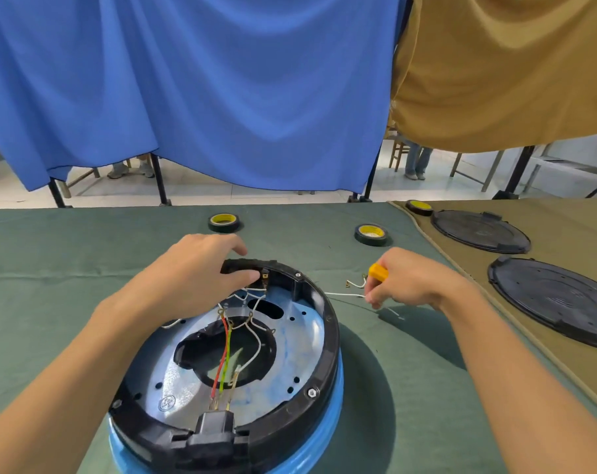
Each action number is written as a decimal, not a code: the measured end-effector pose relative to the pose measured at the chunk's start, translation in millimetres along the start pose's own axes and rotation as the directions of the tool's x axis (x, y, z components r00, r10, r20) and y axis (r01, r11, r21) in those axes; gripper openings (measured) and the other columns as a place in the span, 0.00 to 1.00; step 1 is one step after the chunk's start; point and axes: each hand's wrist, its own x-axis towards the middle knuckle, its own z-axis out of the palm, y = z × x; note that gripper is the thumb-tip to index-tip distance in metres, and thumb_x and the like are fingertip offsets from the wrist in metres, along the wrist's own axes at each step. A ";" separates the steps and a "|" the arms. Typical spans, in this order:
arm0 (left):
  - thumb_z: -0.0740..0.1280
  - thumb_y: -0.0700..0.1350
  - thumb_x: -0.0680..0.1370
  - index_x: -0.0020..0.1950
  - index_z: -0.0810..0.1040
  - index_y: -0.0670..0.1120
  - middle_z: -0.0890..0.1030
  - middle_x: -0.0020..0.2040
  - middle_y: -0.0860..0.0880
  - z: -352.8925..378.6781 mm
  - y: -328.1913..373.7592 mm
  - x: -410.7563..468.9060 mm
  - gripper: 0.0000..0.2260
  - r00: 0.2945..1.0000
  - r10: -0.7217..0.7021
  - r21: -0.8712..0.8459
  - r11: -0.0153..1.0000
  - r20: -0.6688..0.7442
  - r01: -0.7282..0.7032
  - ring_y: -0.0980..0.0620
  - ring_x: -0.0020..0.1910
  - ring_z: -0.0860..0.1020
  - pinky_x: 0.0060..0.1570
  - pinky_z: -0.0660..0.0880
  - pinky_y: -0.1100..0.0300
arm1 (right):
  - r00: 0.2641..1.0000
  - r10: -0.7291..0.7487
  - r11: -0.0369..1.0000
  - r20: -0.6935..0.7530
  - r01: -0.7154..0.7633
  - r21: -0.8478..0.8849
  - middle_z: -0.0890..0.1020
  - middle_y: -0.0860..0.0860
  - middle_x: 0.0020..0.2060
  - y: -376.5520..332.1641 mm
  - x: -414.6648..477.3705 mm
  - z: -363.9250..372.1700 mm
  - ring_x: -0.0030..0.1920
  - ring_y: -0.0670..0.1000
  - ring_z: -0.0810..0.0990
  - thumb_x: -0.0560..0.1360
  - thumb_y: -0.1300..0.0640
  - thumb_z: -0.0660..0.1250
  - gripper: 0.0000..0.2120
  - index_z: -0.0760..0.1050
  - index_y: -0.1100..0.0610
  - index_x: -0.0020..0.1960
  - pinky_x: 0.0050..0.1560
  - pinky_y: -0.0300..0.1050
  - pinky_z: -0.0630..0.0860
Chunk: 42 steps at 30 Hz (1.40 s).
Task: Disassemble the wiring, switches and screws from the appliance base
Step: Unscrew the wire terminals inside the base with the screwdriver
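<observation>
1. The appliance base (pixel 328 336) sits on the green-clothed desk (pixel 51 302) at its near edge, in the middle. It has a blue body, a black rim and a silvery inner plate facing up. A black plug socket (pixel 215 434) is set in the nearest part of the rim.
2. From the socket a red wire (pixel 222 357), a green-yellow one beside it and a white wire (pixel 256 350) run away across the central hole towards the far rim.
3. Both bare forearms reach in from the lower corners, the left one passing over the near-left rim and the right one staying off the base to its right.
4. The left hand (pixel 194 268) lies palm down on the far rim. Its fingers curl over the black switch block (pixel 252 264) there and the thumb presses it from the inner side.
5. The right hand (pixel 413 283) hovers low over the desk just right of the base, wrist bent inward. Its fingers are curled round a yellow-handled tool (pixel 378 271), and the fingertips pinch the end of a loose wire (pixel 345 295) that trails back to the rim.
6. A short wire piece (pixel 357 285) lies on the cloth just beyond that hand.
7. On a tan cloth (pixel 564 213) to the right lie two round black covers, the near cover (pixel 553 302) and the far cover (pixel 480 230).
8. Three tape rolls stand farther back: left (pixel 223 223), middle (pixel 371 234) and right (pixel 419 207).
9. Behind the desk hang a blue curtain (pixel 187 80) and a tan curtain (pixel 512 63).
</observation>
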 end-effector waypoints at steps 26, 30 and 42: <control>0.63 0.49 0.81 0.62 0.77 0.54 0.78 0.48 0.61 0.4 -35.8 11.2 0.11 0.991 0.103 -0.140 0.986 0.091 -0.089 0.60 0.50 0.77 0.51 0.69 0.62 | 0.783 -0.004 0.461 -0.622 0.553 0.694 0.80 0.56 0.29 -62.3 -21.1 -10.6 0.30 0.51 0.75 0.80 0.40 0.59 0.28 0.82 0.58 0.33 0.31 0.45 0.72; 0.62 0.55 0.80 0.57 0.80 0.58 0.76 0.43 0.62 4.7 -35.3 13.4 0.10 0.987 0.133 -0.132 0.984 0.084 -0.122 0.59 0.45 0.75 0.41 0.66 0.68 | 0.838 -0.073 0.568 -0.540 0.480 0.668 0.76 0.63 0.27 -76.0 -30.5 -1.9 0.26 0.48 0.72 0.75 0.28 0.50 0.40 0.80 0.60 0.30 0.28 0.39 0.67; 0.62 0.49 0.82 0.65 0.77 0.61 0.74 0.34 0.63 15.2 -43.5 17.4 0.13 0.962 0.243 -0.279 0.939 0.122 -0.202 0.56 0.41 0.74 0.42 0.69 0.69 | 0.805 -0.157 0.618 -0.572 0.532 0.579 0.76 0.53 0.20 -80.5 -6.1 48.6 0.22 0.49 0.72 0.66 0.57 0.69 0.12 0.75 0.59 0.26 0.25 0.35 0.65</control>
